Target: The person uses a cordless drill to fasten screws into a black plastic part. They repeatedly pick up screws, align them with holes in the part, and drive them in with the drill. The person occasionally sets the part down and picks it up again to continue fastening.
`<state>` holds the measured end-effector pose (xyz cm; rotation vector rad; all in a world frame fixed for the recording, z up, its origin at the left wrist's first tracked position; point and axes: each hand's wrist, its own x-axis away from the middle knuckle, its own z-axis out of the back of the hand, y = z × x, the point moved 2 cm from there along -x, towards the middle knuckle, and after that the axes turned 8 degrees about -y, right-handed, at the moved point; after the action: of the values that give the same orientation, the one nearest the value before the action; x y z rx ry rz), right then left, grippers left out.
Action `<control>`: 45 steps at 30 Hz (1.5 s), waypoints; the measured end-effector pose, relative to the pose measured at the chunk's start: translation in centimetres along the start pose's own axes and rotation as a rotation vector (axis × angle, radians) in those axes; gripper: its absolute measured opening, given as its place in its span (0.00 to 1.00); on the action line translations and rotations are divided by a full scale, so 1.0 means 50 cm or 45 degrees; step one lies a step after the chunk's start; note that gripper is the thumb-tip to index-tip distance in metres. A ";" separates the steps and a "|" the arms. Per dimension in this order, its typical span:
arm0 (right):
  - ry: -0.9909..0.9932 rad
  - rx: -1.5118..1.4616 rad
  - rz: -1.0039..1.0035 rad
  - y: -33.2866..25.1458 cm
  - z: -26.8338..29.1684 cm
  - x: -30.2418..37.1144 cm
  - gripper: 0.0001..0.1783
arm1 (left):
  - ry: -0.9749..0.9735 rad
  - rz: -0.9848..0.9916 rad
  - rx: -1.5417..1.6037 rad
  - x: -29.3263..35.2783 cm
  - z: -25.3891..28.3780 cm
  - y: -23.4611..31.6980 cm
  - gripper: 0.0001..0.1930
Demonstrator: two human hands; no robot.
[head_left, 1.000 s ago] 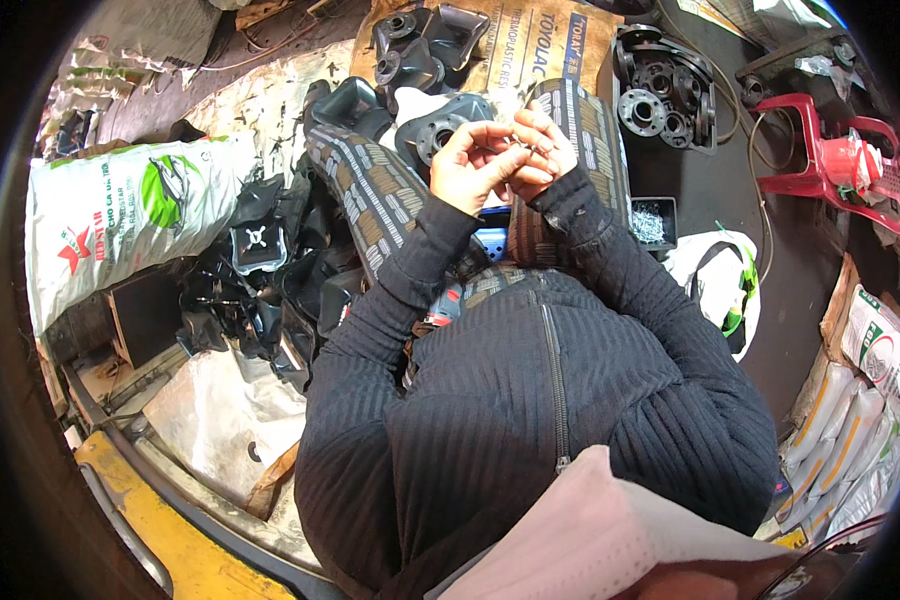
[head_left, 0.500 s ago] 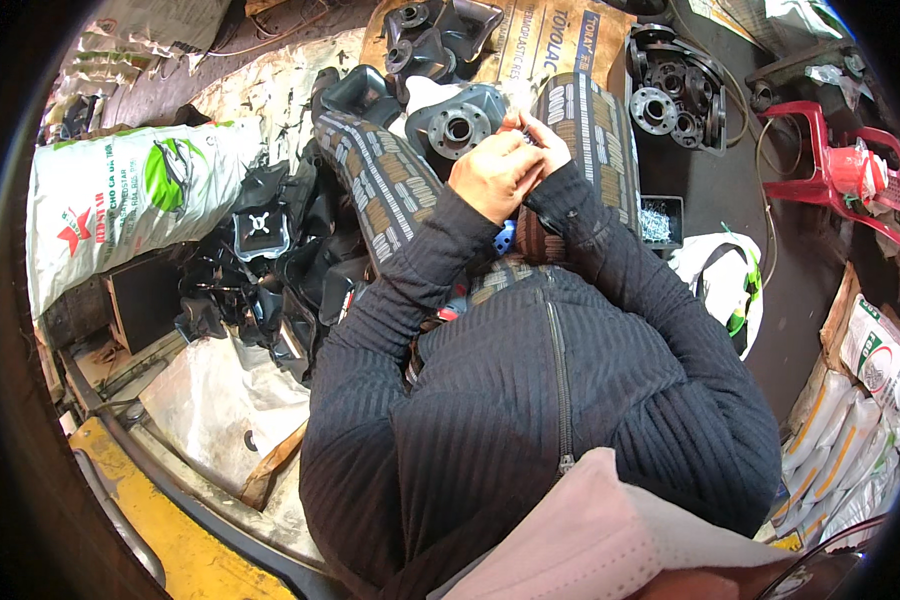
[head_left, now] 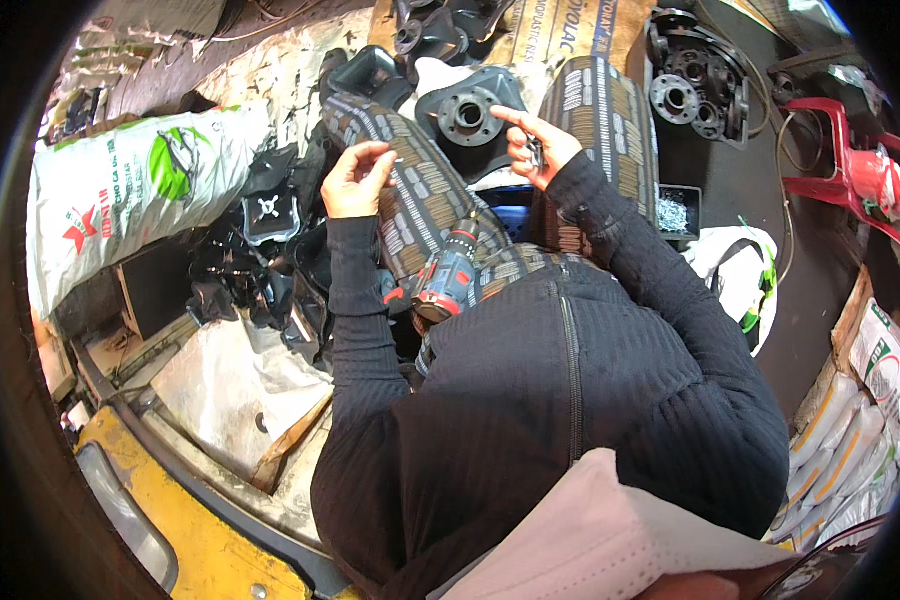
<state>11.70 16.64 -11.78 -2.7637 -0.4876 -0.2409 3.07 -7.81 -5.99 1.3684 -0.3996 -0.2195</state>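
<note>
My left hand is raised over my left thigh, its fingers loosely bent and the thumb a little apart from them. Nothing shows in it. My right hand has its index finger stretched toward a round grey flange with holes. Its other fingers are curled around small shiny metal screws. The flange sits on a black plastic housing between my knees, the fingertip at its right edge. A red and grey cordless drill lies in my lap, below my left hand, with its bit pointing away from me.
A black box of screws stands right of my thigh. Stacked dark flanges are at the far right, near a red plastic stool. Black plastic housings pile up at left beside a white sack.
My hands have parted from above the flange. The left has moved left and back; the right stays near the flange, index finger now outstretched. The drill has come into plain view.
</note>
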 end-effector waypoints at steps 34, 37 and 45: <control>0.822 1.171 0.187 0.043 0.151 -0.112 0.19 | -0.141 -0.395 -0.858 -0.194 -0.138 -0.092 0.07; 0.693 1.200 0.285 0.020 0.107 -0.104 0.15 | -0.249 -0.002 -0.424 -0.186 -0.104 -0.079 0.08; 0.610 1.297 0.226 -0.009 0.073 -0.110 0.19 | -0.237 0.463 0.141 -0.177 -0.081 -0.094 0.14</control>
<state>6.84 16.62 -16.29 -1.6651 -0.1514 -0.4423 -3.00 -1.72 -12.51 1.3617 -0.8163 -0.0235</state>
